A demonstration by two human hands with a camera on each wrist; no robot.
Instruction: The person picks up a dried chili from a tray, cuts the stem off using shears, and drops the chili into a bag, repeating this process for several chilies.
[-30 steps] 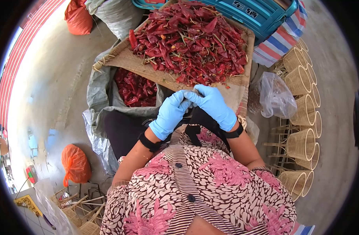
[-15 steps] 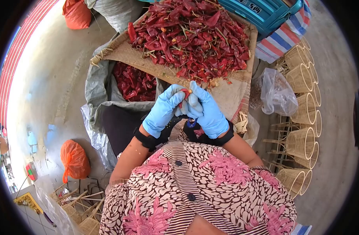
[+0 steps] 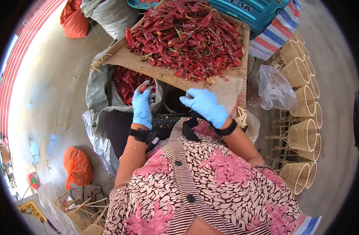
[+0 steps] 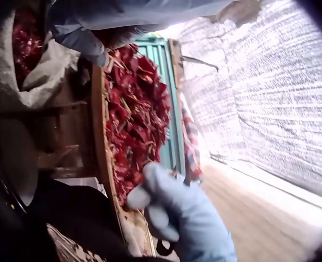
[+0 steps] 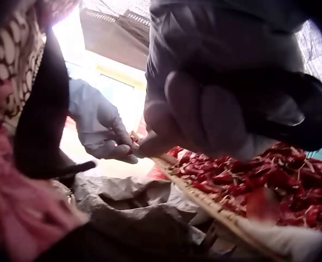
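My blue-gloved left hand (image 3: 141, 107) is over the mouth of the grey-green sack (image 3: 96, 92), with a red dried chili pepper (image 3: 142, 89) between its fingers. More red chilies (image 3: 124, 80) lie inside that sack. In front of the body, near the edge of the woven tray (image 3: 156, 67), is my gloved right hand (image 3: 207, 106) with curled fingers. The right wrist view shows black-handled scissors (image 5: 316, 112) in its grip, their blades mostly hidden. A big heap of dried red chilies with stems (image 3: 191, 39) covers most of the tray.
Behind the heap stands a teal crate (image 3: 261, 17). A clear plastic bag (image 3: 279, 92) and several woven baskets (image 3: 301, 133) are at the right. An orange bag (image 3: 77, 166) sits on the floor at left; a red bag (image 3: 73, 19) and a pale sack (image 3: 111, 15) stand farther back.
Both hands were together at the tray's front edge with a red chili between them. The left hand has moved left over the sack with a chili; the right has drawn slightly right.
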